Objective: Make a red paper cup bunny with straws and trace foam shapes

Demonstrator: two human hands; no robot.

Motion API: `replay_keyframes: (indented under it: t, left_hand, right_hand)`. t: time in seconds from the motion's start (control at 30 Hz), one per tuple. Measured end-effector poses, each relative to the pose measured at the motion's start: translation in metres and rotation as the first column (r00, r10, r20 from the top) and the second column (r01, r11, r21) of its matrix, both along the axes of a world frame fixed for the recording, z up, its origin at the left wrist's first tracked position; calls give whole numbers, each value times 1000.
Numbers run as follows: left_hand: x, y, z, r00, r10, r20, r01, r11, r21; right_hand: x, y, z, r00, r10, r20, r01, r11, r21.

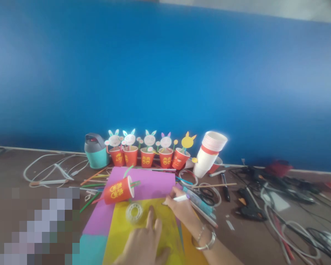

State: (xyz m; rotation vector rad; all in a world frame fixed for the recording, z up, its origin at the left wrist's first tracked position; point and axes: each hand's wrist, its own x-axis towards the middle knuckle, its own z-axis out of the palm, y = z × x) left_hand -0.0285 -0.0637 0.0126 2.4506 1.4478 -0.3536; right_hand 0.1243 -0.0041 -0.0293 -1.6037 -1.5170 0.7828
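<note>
My left hand point(146, 239) lies on a yellow paper sheet point(118, 235), fingers stretched out and pressing it down. In my right hand point(182, 208) is a white pen point(181, 198), its tip close to the sheet's upper right part. A clear tape roll point(134, 212) rests on the yellow sheet, just beyond my left fingers. Behind it a red paper cup point(117, 190) lies on its side, with green and red straws sticking out. Purple paper point(151, 180) spreads under the cup and the yellow sheet.
Several red cups with paper rabbit heads point(147, 157) line the blue wall. A tilted stack of white cups point(206, 158) stands right of them, a teal container point(96, 154) left. Scissors point(206, 195), a glue gun point(251, 206) and tangled cables point(292, 232) lie at right.
</note>
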Motion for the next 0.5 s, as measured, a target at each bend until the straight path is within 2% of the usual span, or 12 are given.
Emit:
replay_keyframes:
  t: [0.23,0.5]
  left_hand:
    - [2,-2,3,1000,4,-30,-3,1000,22]
    - [-1,1,-4,1000,-14,15,14,1000,-15]
  right_hand:
    - [-1,-1,5,1000,-7,6,7,1000,-8]
    - [-3,-2,9,999,-25,30,26,1000,-5]
